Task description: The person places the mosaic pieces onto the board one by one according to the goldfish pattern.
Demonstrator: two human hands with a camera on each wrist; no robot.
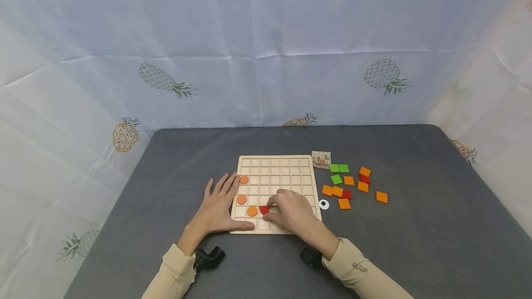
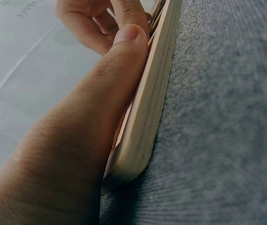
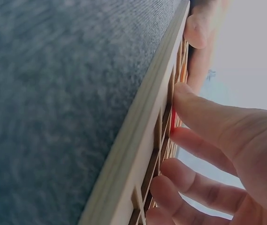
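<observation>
A square wooden grid board (image 1: 286,175) lies on the grey table, with three orange round pieces (image 1: 252,211) in cells on its left side. My left hand (image 1: 216,209) rests on the board's left edge, fingers spread, its thumb (image 2: 124,56) stretched along the front rim. Over the front part of the board, my right hand (image 1: 291,209) pinches a red piece with a curved edge (image 1: 263,210) between thumb and forefinger, right at a cell beside the nearest orange round. In the right wrist view the red piece (image 3: 173,119) shows as a thin strip between those fingertips.
Right of the board lie several orange squares (image 1: 382,197), green tiles (image 1: 336,179), red pieces (image 1: 347,194) and a white ring (image 1: 324,204). A small patterned card (image 1: 321,159) touches the board's back right corner. A pineapple-print curtain (image 1: 266,91) hangs behind the table.
</observation>
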